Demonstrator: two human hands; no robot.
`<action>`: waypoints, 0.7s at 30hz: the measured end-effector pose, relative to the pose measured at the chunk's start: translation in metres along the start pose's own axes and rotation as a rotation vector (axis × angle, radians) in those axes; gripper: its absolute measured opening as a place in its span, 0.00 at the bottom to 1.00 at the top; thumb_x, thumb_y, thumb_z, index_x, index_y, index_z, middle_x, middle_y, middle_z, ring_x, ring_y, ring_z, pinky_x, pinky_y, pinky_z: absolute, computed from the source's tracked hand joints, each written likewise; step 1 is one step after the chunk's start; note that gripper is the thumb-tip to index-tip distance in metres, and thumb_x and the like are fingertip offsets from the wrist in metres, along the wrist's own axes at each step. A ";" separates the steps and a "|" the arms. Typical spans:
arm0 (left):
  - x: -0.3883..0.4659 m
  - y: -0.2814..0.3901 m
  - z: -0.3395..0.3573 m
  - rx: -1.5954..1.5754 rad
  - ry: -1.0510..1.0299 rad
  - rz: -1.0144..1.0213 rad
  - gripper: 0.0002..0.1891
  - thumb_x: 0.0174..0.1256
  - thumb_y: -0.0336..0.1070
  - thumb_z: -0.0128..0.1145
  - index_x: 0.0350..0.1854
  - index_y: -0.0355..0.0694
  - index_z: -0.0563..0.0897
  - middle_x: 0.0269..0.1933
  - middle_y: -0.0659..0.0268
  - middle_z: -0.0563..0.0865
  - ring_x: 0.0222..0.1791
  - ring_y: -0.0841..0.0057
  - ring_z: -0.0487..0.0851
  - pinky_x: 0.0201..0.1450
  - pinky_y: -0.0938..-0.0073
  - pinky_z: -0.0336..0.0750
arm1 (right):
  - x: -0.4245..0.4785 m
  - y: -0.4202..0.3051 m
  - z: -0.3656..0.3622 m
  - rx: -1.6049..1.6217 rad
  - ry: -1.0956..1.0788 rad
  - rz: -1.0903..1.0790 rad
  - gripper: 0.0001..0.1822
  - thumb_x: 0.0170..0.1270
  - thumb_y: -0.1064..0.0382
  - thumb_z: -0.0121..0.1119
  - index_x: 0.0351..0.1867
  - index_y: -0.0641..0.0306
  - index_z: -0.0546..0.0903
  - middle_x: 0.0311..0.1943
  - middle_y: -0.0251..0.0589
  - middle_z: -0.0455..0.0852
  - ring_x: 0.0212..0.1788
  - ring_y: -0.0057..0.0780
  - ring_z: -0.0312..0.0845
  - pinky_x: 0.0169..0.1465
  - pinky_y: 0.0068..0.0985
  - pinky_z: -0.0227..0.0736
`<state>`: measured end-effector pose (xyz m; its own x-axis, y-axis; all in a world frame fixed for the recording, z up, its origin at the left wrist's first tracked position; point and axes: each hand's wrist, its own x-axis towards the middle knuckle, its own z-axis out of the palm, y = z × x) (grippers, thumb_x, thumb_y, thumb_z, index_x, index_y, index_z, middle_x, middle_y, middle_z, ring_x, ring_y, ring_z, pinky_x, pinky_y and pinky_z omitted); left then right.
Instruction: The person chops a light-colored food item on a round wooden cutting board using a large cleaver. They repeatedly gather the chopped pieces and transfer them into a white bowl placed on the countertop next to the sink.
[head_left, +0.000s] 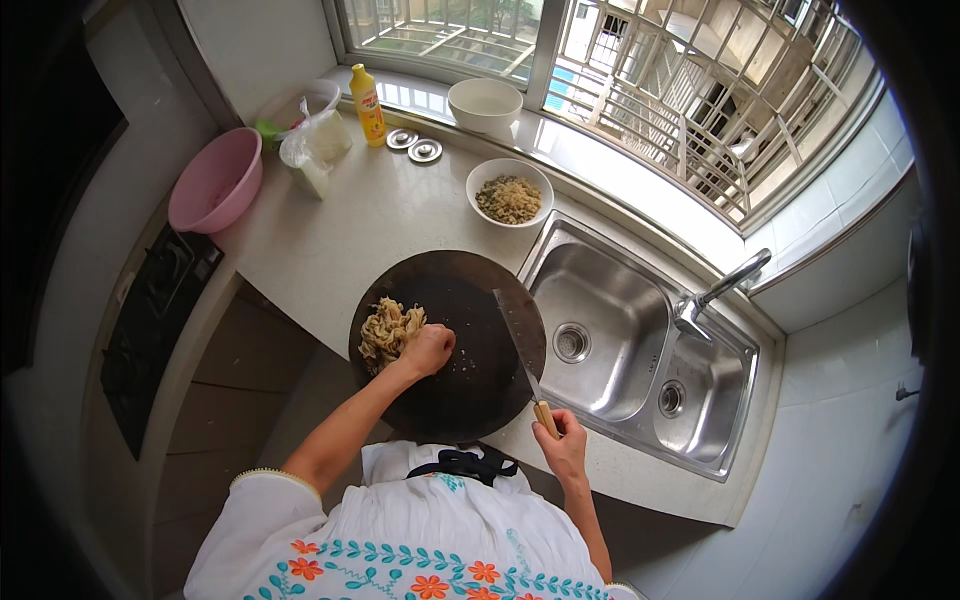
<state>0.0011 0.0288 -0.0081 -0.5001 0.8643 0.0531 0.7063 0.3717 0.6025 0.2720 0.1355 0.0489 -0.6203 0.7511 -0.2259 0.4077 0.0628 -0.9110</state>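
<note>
A round, dark chopping board (457, 405) lies on the counter before me. On its left side is a heap of pale brown, limp vegetable strips (388, 330). My left hand (429, 349) touches the heap's right edge with its fingers curled; the palm side is hidden, so I cannot see whether strips are inside it. In my right hand (562, 439) is the light wooden handle of a kitchen knife (517, 337), probably a cleaver. Its blade, seen nearly edge-on, reaches over the board's right part. Small pale bits (463, 360) dot the middle of the board.
A double steel sink (615, 375) with a faucet (697, 300) adjoins the board's right. Behind stand a white bowl of chopped food (510, 196), another white bowl (485, 105), a yellow bottle (367, 105) and two metal discs (414, 144). Leftward are a pink basin (217, 180) and gas stove (157, 322).
</note>
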 end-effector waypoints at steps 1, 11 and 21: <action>0.000 0.001 -0.001 -0.072 -0.002 0.019 0.02 0.47 0.25 0.56 0.24 0.37 0.81 0.27 0.57 0.79 0.31 0.61 0.80 0.36 0.67 0.75 | 0.000 0.001 0.000 0.011 -0.008 0.004 0.12 0.51 0.64 0.64 0.32 0.69 0.76 0.24 0.35 0.79 0.27 0.19 0.73 0.34 0.19 0.70; 0.003 0.004 0.018 0.065 -0.022 0.217 0.04 0.50 0.25 0.58 0.29 0.37 0.80 0.32 0.59 0.78 0.35 0.60 0.79 0.38 0.66 0.75 | 0.004 0.006 0.006 0.027 -0.040 0.008 0.13 0.51 0.63 0.65 0.33 0.69 0.77 0.25 0.37 0.80 0.28 0.19 0.74 0.36 0.20 0.71; -0.011 0.015 0.005 -0.196 -0.150 0.176 0.02 0.50 0.26 0.58 0.27 0.37 0.80 0.30 0.60 0.79 0.34 0.61 0.80 0.37 0.68 0.75 | 0.000 0.006 0.004 0.077 -0.033 0.024 0.13 0.51 0.63 0.65 0.32 0.69 0.76 0.23 0.35 0.79 0.27 0.19 0.72 0.35 0.19 0.70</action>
<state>0.0194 0.0261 -0.0035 -0.2891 0.9554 0.0606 0.6582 0.1524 0.7373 0.2720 0.1335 0.0417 -0.6334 0.7295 -0.2579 0.3706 -0.0066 -0.9288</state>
